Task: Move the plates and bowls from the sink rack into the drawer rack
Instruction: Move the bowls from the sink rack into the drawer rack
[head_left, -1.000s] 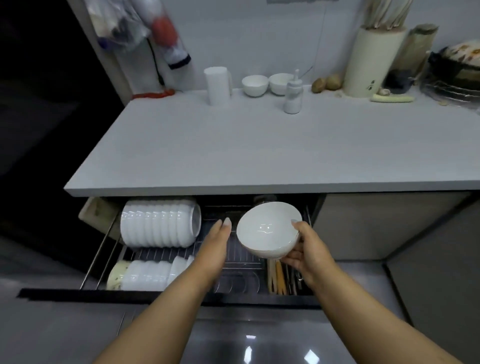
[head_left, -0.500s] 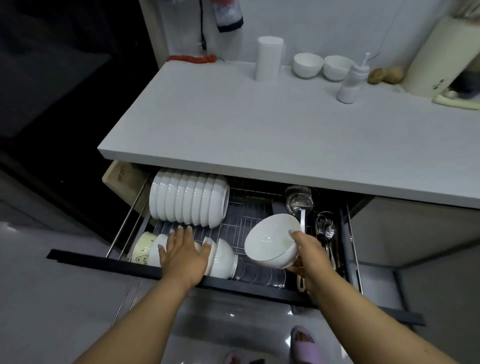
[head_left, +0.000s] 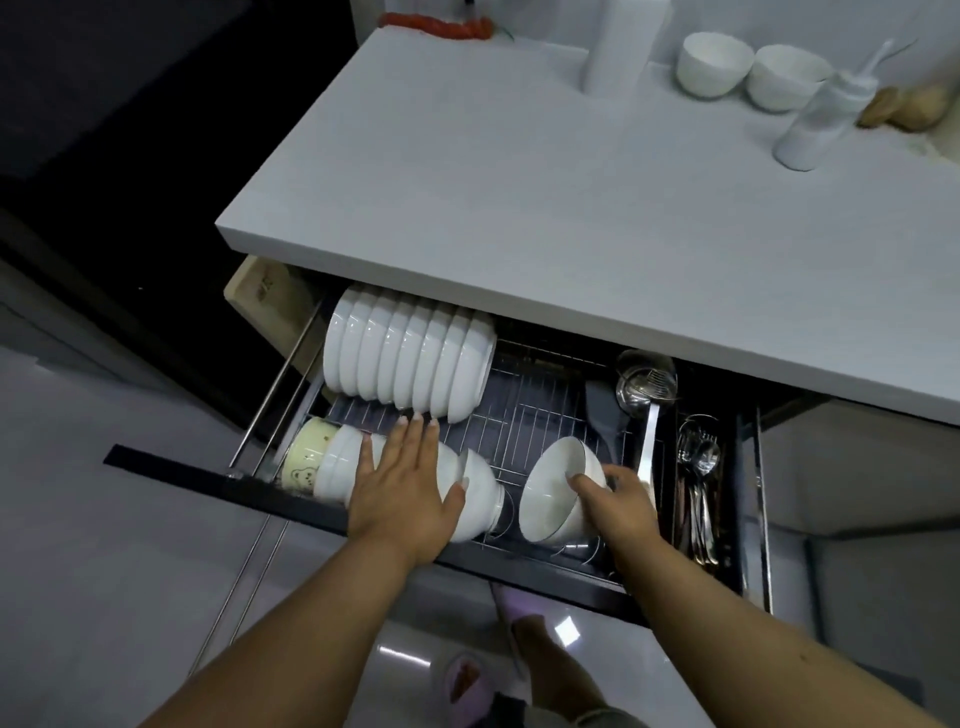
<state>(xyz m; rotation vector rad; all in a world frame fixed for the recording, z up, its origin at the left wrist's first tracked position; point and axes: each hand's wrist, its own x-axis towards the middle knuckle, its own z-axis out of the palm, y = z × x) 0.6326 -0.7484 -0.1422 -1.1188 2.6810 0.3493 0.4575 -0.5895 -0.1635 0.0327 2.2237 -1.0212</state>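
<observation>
- Bowl on its side in our right hand, thumb curled over the rim, fingers behind it, low over the drawer rack near its front.
- Our left hand lies flat, fingers straight, on the front row of bowls, just left of the held bowl.
- Behind them stands a back row of bowls.
- Spoons fill the right compartment.

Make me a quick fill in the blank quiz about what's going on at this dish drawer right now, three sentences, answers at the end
1. The right hand grips a white ____ by its rim.
2. The left hand rests flat on the front row of bowls in the ____ rack.
3. On the countertop, two white bowls stand ____ the squeeze bottle.

Answers: bowl; drawer; behind
</observation>
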